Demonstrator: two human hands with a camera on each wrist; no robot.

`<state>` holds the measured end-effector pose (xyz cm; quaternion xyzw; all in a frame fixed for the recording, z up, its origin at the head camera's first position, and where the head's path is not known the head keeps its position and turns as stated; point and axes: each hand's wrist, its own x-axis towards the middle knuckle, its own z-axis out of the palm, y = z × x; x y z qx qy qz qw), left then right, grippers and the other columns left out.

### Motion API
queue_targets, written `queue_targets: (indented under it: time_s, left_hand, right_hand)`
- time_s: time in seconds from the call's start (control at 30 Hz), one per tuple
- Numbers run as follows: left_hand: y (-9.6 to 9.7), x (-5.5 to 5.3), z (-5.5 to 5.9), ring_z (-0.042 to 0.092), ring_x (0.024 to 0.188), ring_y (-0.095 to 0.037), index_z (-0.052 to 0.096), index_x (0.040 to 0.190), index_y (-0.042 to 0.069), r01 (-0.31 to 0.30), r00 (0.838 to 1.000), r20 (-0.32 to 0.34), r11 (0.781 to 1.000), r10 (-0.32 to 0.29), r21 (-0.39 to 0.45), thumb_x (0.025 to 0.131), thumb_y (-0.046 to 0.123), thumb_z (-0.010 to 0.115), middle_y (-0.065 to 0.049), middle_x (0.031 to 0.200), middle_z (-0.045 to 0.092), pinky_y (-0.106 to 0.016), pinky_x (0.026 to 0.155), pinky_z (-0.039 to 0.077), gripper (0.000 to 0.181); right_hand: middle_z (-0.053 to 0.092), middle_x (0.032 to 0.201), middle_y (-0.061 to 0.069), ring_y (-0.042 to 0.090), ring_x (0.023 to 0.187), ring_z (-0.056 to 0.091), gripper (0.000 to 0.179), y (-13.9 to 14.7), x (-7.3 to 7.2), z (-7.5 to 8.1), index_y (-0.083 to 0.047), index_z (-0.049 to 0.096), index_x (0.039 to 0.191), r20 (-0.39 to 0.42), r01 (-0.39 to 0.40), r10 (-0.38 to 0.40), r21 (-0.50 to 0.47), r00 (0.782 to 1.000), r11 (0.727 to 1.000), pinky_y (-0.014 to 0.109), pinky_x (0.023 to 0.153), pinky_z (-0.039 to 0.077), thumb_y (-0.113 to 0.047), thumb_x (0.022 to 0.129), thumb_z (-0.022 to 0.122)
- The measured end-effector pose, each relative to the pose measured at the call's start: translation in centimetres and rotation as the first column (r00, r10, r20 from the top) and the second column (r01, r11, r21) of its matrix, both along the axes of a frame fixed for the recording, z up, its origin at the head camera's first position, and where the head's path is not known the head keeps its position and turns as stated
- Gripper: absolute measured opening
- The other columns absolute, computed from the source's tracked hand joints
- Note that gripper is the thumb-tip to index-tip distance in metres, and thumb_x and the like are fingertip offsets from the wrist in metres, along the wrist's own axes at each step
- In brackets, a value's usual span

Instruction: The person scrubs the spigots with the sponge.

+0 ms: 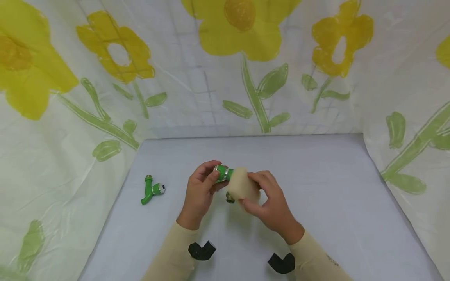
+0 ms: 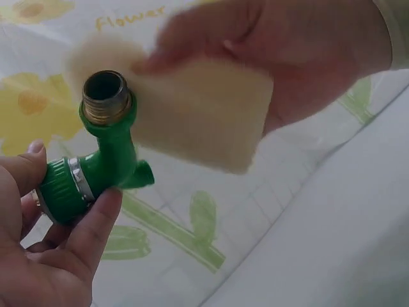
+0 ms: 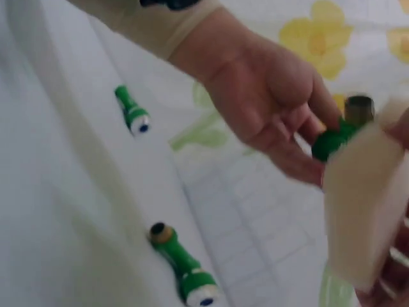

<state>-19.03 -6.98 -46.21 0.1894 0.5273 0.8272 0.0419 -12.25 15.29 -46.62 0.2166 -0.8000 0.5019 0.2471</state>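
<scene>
My left hand (image 1: 200,193) pinches the ribbed knob of a green tap (image 2: 115,150) between thumb and fingers. In the left wrist view the tap's threaded metal end faces the camera. A cream sponge (image 1: 242,185) is gripped in my right hand (image 1: 272,201), thumb and fingers at its edges. The sponge is close against the tap, hiding part of it in the head view; actual contact is hard to tell. Blur softens the sponge (image 2: 204,118) in the left wrist view.
Another green tap (image 1: 149,191) lies on the white table (image 1: 334,195) to the left. The right wrist view shows two taps lying down, the nearer one (image 3: 182,265) with a brass end. A flower-painted curtain (image 1: 197,97) stands behind the table and along its sides.
</scene>
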Motion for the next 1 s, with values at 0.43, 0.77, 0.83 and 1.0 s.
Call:
queue_targets:
  time_s: [0.43, 0.77, 0.83, 1.0]
  left_hand:
    - [0.8, 0.3, -0.2, 0.073, 0.104, -0.021, 0.061, 0.132, -0.01, -0.045, 0.998, 0.046, 0.999, 0.044, 0.024, 0.111, 0.006, 0.064, -0.013, 0.116, 0.07, -0.036, 0.088, 0.064, 0.027]
    - [0.9, 0.2, -0.7, 0.074, 0.106, -0.022, 0.068, 0.126, 0.001, 0.02, 0.998, 0.055, 0.996, -0.025, 0.083, 0.109, 0.006, 0.069, -0.012, 0.117, 0.073, -0.043, 0.092, 0.062, 0.018]
    - [1.1, 0.2, -0.9, 0.074, 0.104, -0.021, 0.068, 0.126, 0.0, -0.006, 0.996, 0.093, 0.996, -0.002, 0.093, 0.108, 0.004, 0.069, -0.012, 0.116, 0.072, -0.039, 0.091, 0.063, 0.019]
    - [1.0, 0.0, -1.3, 0.072, 0.101, -0.018, 0.067, 0.124, 0.002, -0.012, 0.99, 0.144, 0.995, -0.003, 0.099, 0.107, 0.005, 0.071, -0.011, 0.114, 0.07, -0.032, 0.086, 0.063, 0.017]
  right_hand:
    - [0.062, 0.126, 0.008, 0.026, 0.111, 0.061, 0.063, -0.4, 0.2, 0.3, -0.003, 0.065, 0.143, -0.001, -0.096, 0.097, -0.108, 0.995, 0.989, 0.034, 0.093, 0.056, -0.002, 0.084, 0.087]
    - [0.061, 0.124, 0.011, 0.025, 0.108, 0.062, 0.058, 0.8, -1.1, -0.7, 0.002, 0.063, 0.145, 0.151, 0.136, -0.111, -0.169, 0.982, 0.976, 0.032, 0.091, 0.055, -0.005, 0.091, 0.086]
    - [0.061, 0.125, 0.008, 0.025, 0.11, 0.061, 0.058, 0.4, -0.6, -0.5, -0.001, 0.063, 0.146, 0.131, 0.045, -0.021, -0.185, 0.991, 0.982, 0.03, 0.093, 0.056, -0.004, 0.092, 0.085]
    - [0.062, 0.126, 0.008, 0.027, 0.114, 0.062, 0.062, 0.0, -0.1, 0.4, -0.002, 0.063, 0.146, 0.037, -0.136, 0.144, -0.174, 0.989, 0.975, 0.032, 0.097, 0.057, 0.003, 0.088, 0.084]
